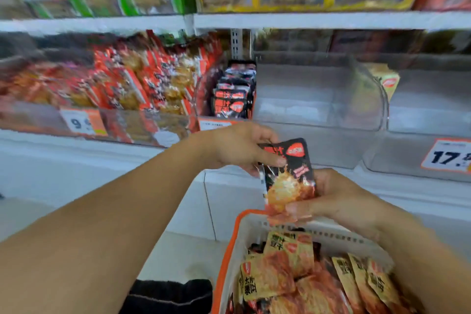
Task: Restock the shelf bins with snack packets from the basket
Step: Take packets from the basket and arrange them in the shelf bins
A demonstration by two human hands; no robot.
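Both hands on one black snack packet [288,173] above the basket [234,250]: left hand [237,148] pinching its top, right hand [339,201] pinching its bottom edge.

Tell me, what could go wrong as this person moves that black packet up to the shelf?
Both hands pinch the black packet only at its edges, the left hand at the top and the right hand at the bottom, so it might slip back into the basket. The matching black packets sit in a narrow bin beside an open clear bin, so it could land in the wrong one.
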